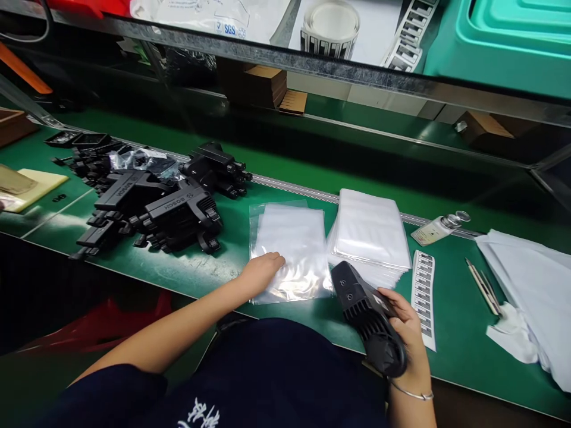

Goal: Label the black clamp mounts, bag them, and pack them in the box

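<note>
My right hand (408, 321) grips a black plastic device part (363, 315) with ribs along its side, two screw holes near one end and a round knob-like end. The part hangs tilted near the table's front edge. My left hand (263, 274) lies on clear plastic bags (297, 238), its fingers curled together on the top one; the thumb is hidden. Just right of them stands a thick stack of white translucent bags (370, 229). Further left, several black parts marked BOSCH (178, 208) are piled up.
A strip of printed labels (423, 297), a small bottle (439, 229), tweezers (484, 285) and white sheets (530, 291) lie on the right. Overhead, a metal shelf edge (285, 54) carries a label roll (331, 27) and a turquoise bin (504, 53). A yellow pad (44, 181) lies far left.
</note>
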The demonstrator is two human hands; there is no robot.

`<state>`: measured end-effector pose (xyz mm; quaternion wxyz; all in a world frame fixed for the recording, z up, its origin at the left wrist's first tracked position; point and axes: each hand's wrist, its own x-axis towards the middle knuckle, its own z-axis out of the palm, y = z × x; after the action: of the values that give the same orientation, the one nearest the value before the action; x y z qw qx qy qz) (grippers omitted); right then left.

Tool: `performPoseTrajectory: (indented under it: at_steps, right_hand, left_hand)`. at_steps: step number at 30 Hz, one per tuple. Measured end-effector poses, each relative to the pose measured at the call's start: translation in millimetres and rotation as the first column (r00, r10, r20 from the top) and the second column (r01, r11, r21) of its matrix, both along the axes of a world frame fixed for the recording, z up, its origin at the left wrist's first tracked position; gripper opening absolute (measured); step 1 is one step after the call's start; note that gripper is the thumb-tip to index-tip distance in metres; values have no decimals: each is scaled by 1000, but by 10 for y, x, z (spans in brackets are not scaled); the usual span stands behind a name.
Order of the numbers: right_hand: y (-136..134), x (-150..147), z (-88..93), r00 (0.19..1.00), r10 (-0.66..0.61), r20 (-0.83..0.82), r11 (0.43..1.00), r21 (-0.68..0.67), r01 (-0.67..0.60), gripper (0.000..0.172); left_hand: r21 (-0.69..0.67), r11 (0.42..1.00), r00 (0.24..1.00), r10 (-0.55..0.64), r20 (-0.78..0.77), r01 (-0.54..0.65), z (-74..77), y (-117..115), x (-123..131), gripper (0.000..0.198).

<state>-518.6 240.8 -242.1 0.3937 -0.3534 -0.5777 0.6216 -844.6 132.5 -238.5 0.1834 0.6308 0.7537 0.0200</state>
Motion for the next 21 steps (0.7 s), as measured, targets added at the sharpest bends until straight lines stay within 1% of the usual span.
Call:
performPoseTrajectory:
  at_steps: [2, 5, 7, 10, 13, 15, 16, 18, 20, 21]
  right_hand:
    - [14, 1, -27, 999, 28, 33, 998, 61, -30, 49]
    - [23, -34, -27, 989, 106, 105, 981, 149, -121, 47]
    - [11, -103, 21, 972, 156, 176, 963, 193, -189, 46]
    - [-49, -298, 149, 937, 200, 286, 929, 250, -275, 45]
    - [-131, -553, 263, 884, 284, 371, 888, 245, -388, 45]
    - [-167, -695, 290, 848, 326, 417, 873, 212, -440, 43]
    - [-176, -746, 289, 836, 325, 443, 874, 196, -444, 41]
    - [-180, -810, 270, 816, 285, 504, 888, 182, -422, 38]
    - [-182, -848, 248, 789, 222, 573, 892, 206, -401, 39]
    - [-187, -866, 242, 773, 201, 602, 884, 229, -409, 40]
  left_hand:
    - [10, 1000, 1000, -2, -5, 2, 29, -12, 5, 26]
    - [15, 1000, 1000, -1, 28, 1, 56, 10, -16, 18]
    - [13, 1000, 998, -6, 61, 6, 62, 44, -48, 19]
    - [16, 999, 996, -33, 87, 32, 66, 83, -73, 23]
    - [49, 998, 998, -43, 54, 40, 63, 70, -40, 22]
    - [82, 996, 999, -29, 20, 27, 51, 28, -9, 20]
    - [95, 995, 1000, -18, 6, 18, 41, 0, 1, 19]
    - [134, 991, 1000, -4, 0, 4, 17, -59, 10, 20]
    - [222, 975, 999, -13, 34, 5, -1, -106, 11, 22]
    - [277, 961, 998, -27, 60, 9, -3, -123, 11, 22]
